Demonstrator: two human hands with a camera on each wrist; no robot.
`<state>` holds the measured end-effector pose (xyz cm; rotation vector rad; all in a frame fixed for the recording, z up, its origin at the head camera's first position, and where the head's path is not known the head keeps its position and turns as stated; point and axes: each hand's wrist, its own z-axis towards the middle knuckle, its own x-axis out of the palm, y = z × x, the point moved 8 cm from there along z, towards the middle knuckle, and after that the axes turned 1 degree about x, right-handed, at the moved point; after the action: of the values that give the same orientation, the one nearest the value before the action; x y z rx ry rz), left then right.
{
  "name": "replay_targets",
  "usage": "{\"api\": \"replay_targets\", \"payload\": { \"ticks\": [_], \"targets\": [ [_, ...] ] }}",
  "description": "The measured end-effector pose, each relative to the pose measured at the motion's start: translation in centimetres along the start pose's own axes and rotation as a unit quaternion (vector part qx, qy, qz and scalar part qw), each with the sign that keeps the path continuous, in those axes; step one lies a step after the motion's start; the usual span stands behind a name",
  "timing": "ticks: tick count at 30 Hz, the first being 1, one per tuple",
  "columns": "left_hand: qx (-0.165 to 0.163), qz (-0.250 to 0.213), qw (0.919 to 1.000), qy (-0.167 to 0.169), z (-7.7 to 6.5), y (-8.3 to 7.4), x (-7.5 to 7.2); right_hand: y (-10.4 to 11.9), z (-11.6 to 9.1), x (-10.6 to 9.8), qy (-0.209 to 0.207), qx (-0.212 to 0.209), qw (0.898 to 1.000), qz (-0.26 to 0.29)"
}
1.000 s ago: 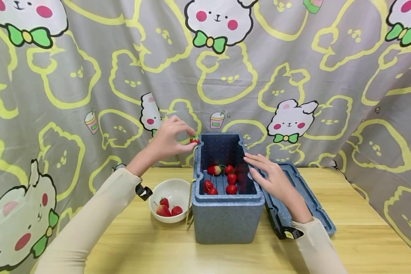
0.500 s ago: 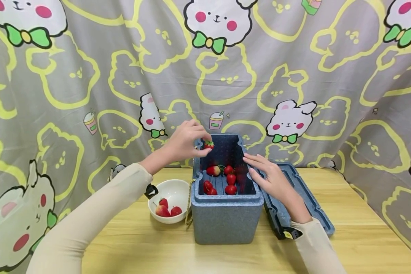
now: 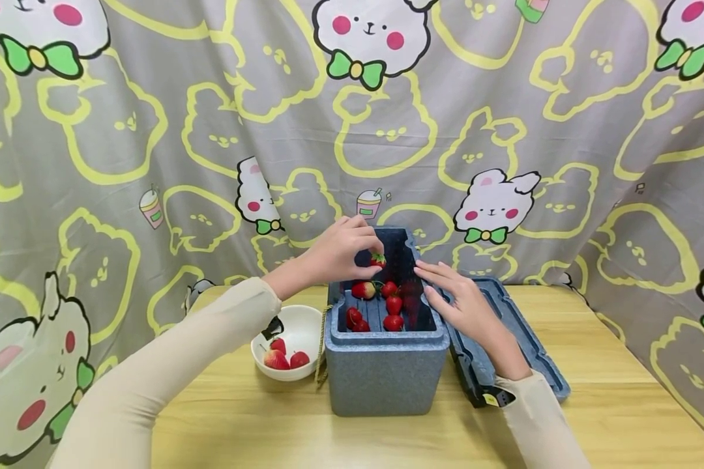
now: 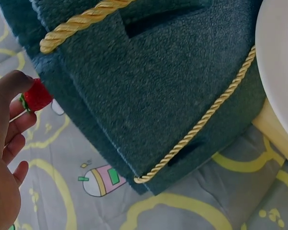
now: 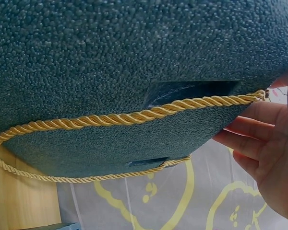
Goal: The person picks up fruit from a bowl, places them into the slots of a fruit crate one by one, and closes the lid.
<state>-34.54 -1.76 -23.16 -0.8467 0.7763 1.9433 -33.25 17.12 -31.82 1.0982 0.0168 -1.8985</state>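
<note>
My left hand (image 3: 343,251) pinches a red strawberry (image 3: 378,260) with green leaves between thumb and fingers, over the far part of the open blue-grey foam box (image 3: 387,378). In the left wrist view, the same strawberry (image 4: 37,96) shows at the fingertips near the box edge. Inside the box, several strawberries (image 3: 394,304) lie on its ribbed floor. My right hand (image 3: 460,299) rests on the box's right rim with its fingers extended; the right wrist view shows the fingers (image 5: 249,129) along the box's outer wall. Left of the box, a white bowl (image 3: 305,332) holds strawberries (image 3: 277,359).
The box's blue-grey lid (image 3: 522,339) lies on the wooden table (image 3: 616,391) to the right. A gold twisted rope (image 5: 110,120) hangs along the box's side. Behind everything, a patterned grey curtain (image 3: 317,143) closes off the table.
My left hand has carried the strawberry rightward and slightly down, from beside the box's left rim to over its opening. The right hand stays on the rim.
</note>
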Motion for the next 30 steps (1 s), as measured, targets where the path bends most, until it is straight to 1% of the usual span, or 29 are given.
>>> {"api": "replay_targets", "payload": {
  "ticks": [6,13,19,25,30],
  "targets": [
    [-0.005,0.008,0.9998,0.020,-0.1,-0.2,0.9,0.1,0.1,0.0,0.002,0.002,1.000,-0.004],
    [-0.018,0.009,0.9991,0.038,-0.3,0.0,2.0,0.0,0.1,0.0,0.001,0.004,1.000,-0.008],
    [-0.019,0.008,0.9991,0.036,-0.3,0.1,2.3,0.0,0.1,0.0,-0.001,0.001,1.000,-0.007],
    [-0.029,0.019,0.9984,0.044,-0.3,0.3,2.5,0.0,0.1,0.0,-0.002,-0.001,1.000,-0.005],
    [-0.033,0.015,0.9982,0.047,-0.5,0.3,2.6,0.0,0.1,0.0,0.000,0.002,1.000,-0.004]
  ]
}}
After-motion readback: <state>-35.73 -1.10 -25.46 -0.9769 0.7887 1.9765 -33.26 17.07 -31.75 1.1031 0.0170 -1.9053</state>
